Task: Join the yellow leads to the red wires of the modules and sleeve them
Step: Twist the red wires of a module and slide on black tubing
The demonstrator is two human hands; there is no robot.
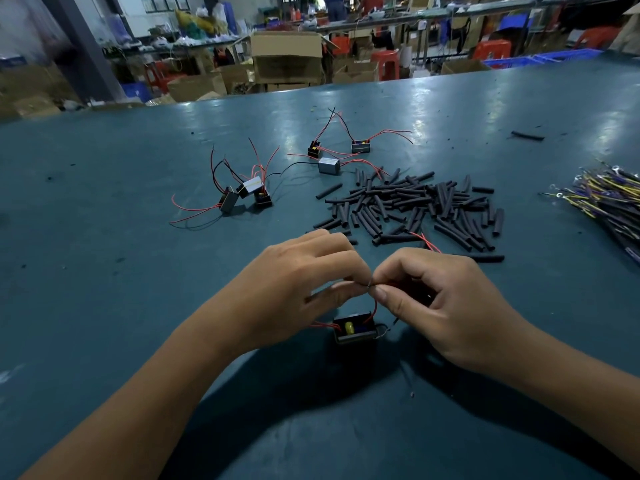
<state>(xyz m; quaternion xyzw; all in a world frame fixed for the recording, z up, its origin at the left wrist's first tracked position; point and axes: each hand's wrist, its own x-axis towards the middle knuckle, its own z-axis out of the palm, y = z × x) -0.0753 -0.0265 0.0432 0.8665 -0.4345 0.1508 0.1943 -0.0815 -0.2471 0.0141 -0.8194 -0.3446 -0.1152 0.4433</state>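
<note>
While both hands meet above the near middle of the surface (104,306), the left hand (298,282) has its thumb and first fingers (360,268) curled together and pinches the end of a thin wire at the point where the hands touch. The right hand (440,299) is curled too; its thumb and forefinger pinch the same joint from the other side, and the other fingers are bent inward. I cannot tell which fingertips hold the yellow lead, because the joint is very small. A red wire (374,308) goes down in a curve from the pinched point to a black module (355,329), which stands on the surface just under the hands, with a yellow part visible inside it. Another red wire end (429,244) comes out behind the right hand.

Beyond the hands, toward the far right, lies a loose heap of black sleeves (415,209). At the right edge of the surface lies a bundle of yellow leads (609,199) with metal ring ends. Toward the far middle stand two groups of modules: three (247,194) to the left and three (337,152) further back, all with red and black wires standing up.
</note>
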